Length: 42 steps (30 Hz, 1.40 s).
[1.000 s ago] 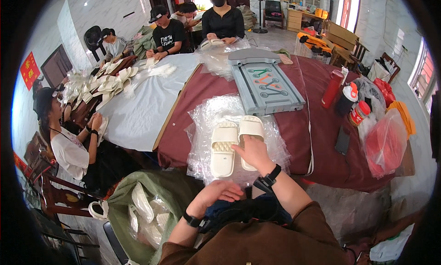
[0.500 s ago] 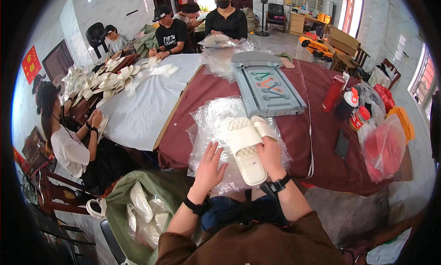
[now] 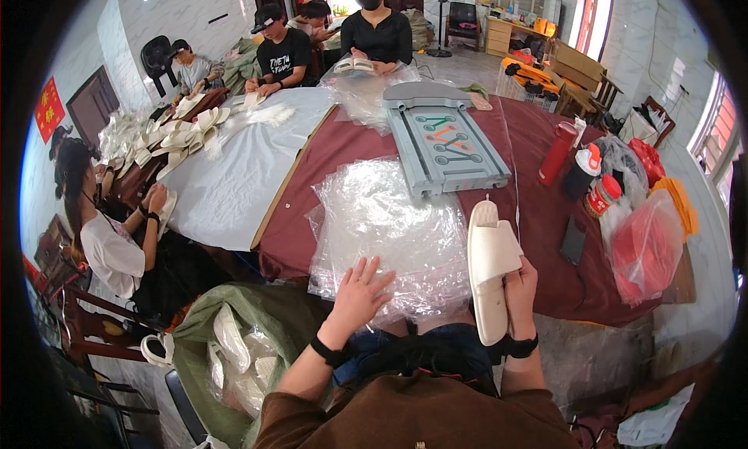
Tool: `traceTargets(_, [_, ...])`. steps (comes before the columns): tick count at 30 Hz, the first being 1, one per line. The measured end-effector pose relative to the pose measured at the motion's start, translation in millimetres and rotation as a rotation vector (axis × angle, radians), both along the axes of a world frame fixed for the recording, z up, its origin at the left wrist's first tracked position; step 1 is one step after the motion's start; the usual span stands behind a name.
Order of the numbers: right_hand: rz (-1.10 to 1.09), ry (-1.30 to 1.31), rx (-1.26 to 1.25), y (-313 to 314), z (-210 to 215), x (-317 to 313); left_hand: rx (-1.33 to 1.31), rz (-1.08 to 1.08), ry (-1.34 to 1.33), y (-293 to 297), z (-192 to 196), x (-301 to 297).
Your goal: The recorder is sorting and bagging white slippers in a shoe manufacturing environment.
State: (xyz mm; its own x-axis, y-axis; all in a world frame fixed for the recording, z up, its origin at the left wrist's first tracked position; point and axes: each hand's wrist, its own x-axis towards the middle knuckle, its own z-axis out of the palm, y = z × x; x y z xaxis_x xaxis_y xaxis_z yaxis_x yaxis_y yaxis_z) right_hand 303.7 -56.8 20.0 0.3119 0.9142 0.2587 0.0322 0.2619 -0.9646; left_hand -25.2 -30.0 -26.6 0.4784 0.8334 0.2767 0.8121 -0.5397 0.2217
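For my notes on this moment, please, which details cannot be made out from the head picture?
In the head view:
Right hand: some fingertips hidden behind the cream, wide-strapped slipper.
Slipper's underside: turned away from the camera.
Clear, flat plastic bags: glare and overlap hide their number.
Olive-green woven sack: pale slippers inside hide the bottom.

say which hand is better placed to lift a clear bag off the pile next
Probably the left hand: it looks empty, fingers spread over the near side of the clear bags, while the right hand grips a cream slipper.
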Motion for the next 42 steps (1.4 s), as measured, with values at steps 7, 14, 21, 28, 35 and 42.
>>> traceTargets(7, [0.027,0.066,0.054,-22,4,-6,-0.242,0.226,-0.072,-62,20,-4])
traceTargets(14, [0.108,0.062,0.115,-25,22,-33,0.091,0.238,-0.197,-30,46,-2])
traceTargets(21, [0.314,-0.373,0.347,-26,39,-44,0.165,-0.052,0.04,66,38,35])
traceTargets(28, [0.195,-0.757,0.084,-4,0,-47,-0.044,-0.217,-0.038,94,4,30])
traceTargets(35, [-0.071,-0.925,-0.073,4,-33,-14,-0.042,-0.379,0.01,56,38,17])
traceTargets(42, [0.098,-0.762,-0.006,-22,-14,-1,-0.034,-0.341,0.062,51,19,23])
